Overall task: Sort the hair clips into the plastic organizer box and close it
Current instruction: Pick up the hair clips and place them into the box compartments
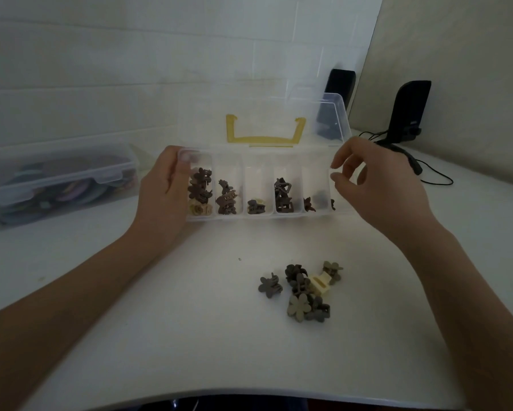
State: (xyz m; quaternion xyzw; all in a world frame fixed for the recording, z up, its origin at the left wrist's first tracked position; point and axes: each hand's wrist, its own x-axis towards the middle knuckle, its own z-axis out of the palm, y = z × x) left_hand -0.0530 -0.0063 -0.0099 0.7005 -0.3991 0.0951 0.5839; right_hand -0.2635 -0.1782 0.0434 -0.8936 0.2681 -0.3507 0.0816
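Left hand [163, 188] grips the organizer box [258, 185] end; right hand [377, 179] hovers relaxed, empty. Steady box; pick loose hair clips [301, 289] nearside singly.

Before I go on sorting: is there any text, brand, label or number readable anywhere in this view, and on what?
None can be read.
Right black speaker: a small pale mark on its lower front, too blurred to read.
Organizer box, its yellow handle and the hair clips: no lettering visible.
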